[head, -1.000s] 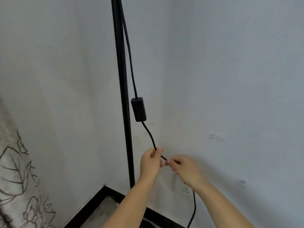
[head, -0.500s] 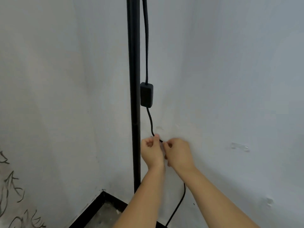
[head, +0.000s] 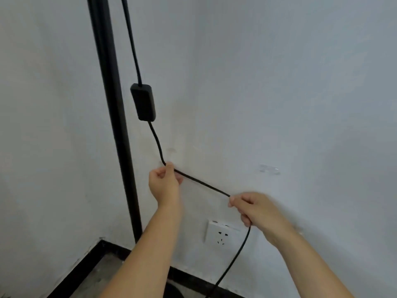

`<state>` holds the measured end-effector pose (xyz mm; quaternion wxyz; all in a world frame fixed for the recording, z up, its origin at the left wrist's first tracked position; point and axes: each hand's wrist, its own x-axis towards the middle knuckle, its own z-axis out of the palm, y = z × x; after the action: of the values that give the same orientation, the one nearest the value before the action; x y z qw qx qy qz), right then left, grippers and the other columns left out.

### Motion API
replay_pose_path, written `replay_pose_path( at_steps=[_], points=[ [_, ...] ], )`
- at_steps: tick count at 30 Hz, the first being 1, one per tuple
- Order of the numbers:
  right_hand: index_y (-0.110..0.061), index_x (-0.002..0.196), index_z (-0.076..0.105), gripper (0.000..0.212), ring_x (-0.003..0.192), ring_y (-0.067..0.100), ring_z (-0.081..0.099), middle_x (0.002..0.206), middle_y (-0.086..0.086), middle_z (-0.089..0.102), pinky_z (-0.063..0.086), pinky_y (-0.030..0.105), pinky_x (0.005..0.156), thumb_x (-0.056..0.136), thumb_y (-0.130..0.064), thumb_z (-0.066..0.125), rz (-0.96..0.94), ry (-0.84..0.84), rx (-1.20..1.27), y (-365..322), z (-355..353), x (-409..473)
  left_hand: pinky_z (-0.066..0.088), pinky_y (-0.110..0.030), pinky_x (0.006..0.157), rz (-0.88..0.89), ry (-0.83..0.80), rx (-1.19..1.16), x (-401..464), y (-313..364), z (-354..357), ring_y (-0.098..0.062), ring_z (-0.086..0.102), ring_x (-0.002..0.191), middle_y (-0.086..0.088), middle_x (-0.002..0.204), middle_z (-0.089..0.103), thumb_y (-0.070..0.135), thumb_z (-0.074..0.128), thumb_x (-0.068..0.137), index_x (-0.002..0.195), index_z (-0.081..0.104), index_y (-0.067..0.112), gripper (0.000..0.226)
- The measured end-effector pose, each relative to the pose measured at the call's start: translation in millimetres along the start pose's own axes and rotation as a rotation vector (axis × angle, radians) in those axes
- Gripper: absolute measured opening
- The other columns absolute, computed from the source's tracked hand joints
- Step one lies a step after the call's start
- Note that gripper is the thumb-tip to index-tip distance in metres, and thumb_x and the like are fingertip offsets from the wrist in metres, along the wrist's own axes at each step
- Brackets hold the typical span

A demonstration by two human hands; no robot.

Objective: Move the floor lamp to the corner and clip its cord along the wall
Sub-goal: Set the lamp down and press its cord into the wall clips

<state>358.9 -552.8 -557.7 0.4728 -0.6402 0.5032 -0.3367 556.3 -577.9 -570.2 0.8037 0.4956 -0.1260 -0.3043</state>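
Note:
The black floor lamp pole point(head: 117, 125) stands upright in the room's corner. Its black cord point(head: 202, 184) hangs beside the pole, runs through a black inline switch point(head: 143, 102) and bends right along the wall. My left hand point(head: 164, 181) pinches the cord against the wall just below that bend. My right hand point(head: 252, 208) grips the cord further right and lower, so a straight stretch runs between the two hands. Below my right hand the cord drops to the floor. A clear clip point(head: 269, 169) is stuck on the wall, up and right of my right hand.
A white wall socket point(head: 222, 234) sits low on the right wall, under the stretched cord. Black skirting point(head: 86, 263) runs along the foot of both walls around a grey floor. A faint mark point(head: 171, 150) shows on the wall above my left hand.
My right hand has slid right and down along the cord, away from the left hand, drawing a straight stretch between them. The view has tilted down, so the socket now shows.

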Motion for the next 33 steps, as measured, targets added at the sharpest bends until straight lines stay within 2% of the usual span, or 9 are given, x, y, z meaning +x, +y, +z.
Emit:
replay_pose_path(
  at_steps=[4, 7, 12, 14, 18, 23, 25, 30, 33],
  points=[
    [-0.025, 0.062, 0.068, 0.025, 0.037, 0.003, 0.030, 0.040, -0.014, 0.036, 0.027, 0.016, 0.040, 0.086, -0.025, 0.062, -0.126, 0.254, -0.060, -8.0, -45.3, -21.9, 0.052, -0.030, 0.060, 0.022, 0.031, 0.037, -1.6, -0.6, 4.2, -0.013, 0.049, 0.050, -0.004, 0.065, 0.052, 0.022, 0.057, 0.088, 0.075, 0.047, 0.019, 0.017],
    [-0.024, 0.064, 0.067, 0.020, 0.040, 0.002, 0.040, 0.042, -0.016, 0.049, 0.034, 0.023, 0.049, 0.084, -0.030, 0.064, -0.246, 0.474, -0.107, -15.1, -58.6, -27.8, 0.050, -0.031, 0.059, 0.029, 0.038, 0.054, -0.5, -0.8, 5.6, -0.013, 0.048, 0.047, -0.004, 0.066, 0.051, 0.022, 0.056, 0.089, 0.074, 0.045, 0.021, 0.019],
    [-0.032, 0.064, 0.063, 0.022, 0.044, 0.003, 0.048, 0.052, -0.020, 0.059, 0.043, 0.026, 0.054, 0.086, -0.029, 0.063, -0.338, 0.624, -0.160, -21.0, -58.5, -34.5, 0.048, -0.032, 0.058, 0.044, 0.035, 0.097, -1.1, -0.2, 5.5, -0.011, 0.046, 0.045, -0.002, 0.064, 0.050, 0.023, 0.055, 0.089, 0.073, 0.043, 0.023, 0.020],
    [-0.030, 0.068, 0.066, 0.019, 0.040, 0.006, 0.049, 0.052, -0.010, 0.059, 0.045, 0.024, 0.050, 0.086, -0.031, 0.062, -0.333, 0.621, -0.180, -23.2, -59.9, -34.9, 0.047, -0.030, 0.056, 0.056, 0.034, 0.111, -1.3, 0.8, 5.1, -0.011, 0.046, 0.046, -0.001, 0.065, 0.049, 0.023, 0.055, 0.089, 0.072, 0.043, 0.022, 0.021],
    [-0.025, 0.074, 0.068, 0.018, 0.031, 0.006, 0.048, 0.056, -0.005, 0.060, 0.037, 0.008, 0.038, 0.087, -0.033, 0.060, -0.285, 0.584, -0.165, -25.8, -63.8, -32.8, 0.046, -0.029, 0.053, 0.065, 0.027, 0.133, -0.9, 1.8, 3.8, -0.011, 0.045, 0.047, -0.002, 0.066, 0.049, 0.023, 0.055, 0.088, 0.072, 0.043, 0.021, 0.021],
    [-0.020, 0.071, 0.068, 0.024, 0.027, 0.005, 0.046, 0.049, -0.003, 0.055, 0.034, 0.010, 0.037, 0.088, -0.033, 0.058, -0.245, 0.546, -0.210, -33.4, -67.0, -28.8, 0.045, -0.028, 0.052, 0.068, 0.025, 0.149, -0.4, 2.1, 2.4, -0.012, 0.045, 0.049, -0.002, 0.065, 0.050, 0.025, 0.056, 0.087, 0.071, 0.045, 0.022, 0.020],
    [-0.019, 0.070, 0.068, 0.028, 0.028, 0.005, 0.048, 0.046, -0.004, 0.056, 0.036, 0.016, 0.040, 0.089, -0.035, 0.055, -0.181, 0.496, -0.211, -31.0, -67.3, -29.0, 0.045, -0.029, 0.053, 0.065, 0.025, 0.159, -0.1, 2.4, 1.9, -0.013, 0.045, 0.050, -0.003, 0.067, 0.050, 0.025, 0.057, 0.087, 0.071, 0.045, 0.022, 0.020],
    [-0.016, 0.070, 0.068, 0.032, 0.033, 0.011, 0.055, 0.045, -0.003, 0.058, 0.040, 0.017, 0.034, 0.092, -0.035, 0.054, -0.043, 0.341, 0.067, -27.8, -65.0, -30.0, 0.046, -0.030, 0.055, 0.064, 0.008, 0.168, 0.0, 4.1, -0.7, -0.014, 0.047, 0.054, -0.012, 0.085, 0.055, 0.024, 0.058, 0.086, 0.073, 0.047, 0.021, 0.017],
    [-0.014, 0.077, 0.069, 0.033, 0.037, 0.012, 0.058, 0.044, -0.004, 0.058, 0.047, 0.017, 0.039, 0.095, -0.034, 0.050, 0.002, 0.230, 0.209, -18.4, -62.9, -31.2, 0.046, -0.031, 0.056, 0.066, 0.000, 0.171, 0.1, 3.8, -1.3, -0.014, 0.046, 0.054, -0.013, 0.087, 0.054, 0.025, 0.057, 0.087, 0.072, 0.047, 0.021, 0.018]
  ],
)
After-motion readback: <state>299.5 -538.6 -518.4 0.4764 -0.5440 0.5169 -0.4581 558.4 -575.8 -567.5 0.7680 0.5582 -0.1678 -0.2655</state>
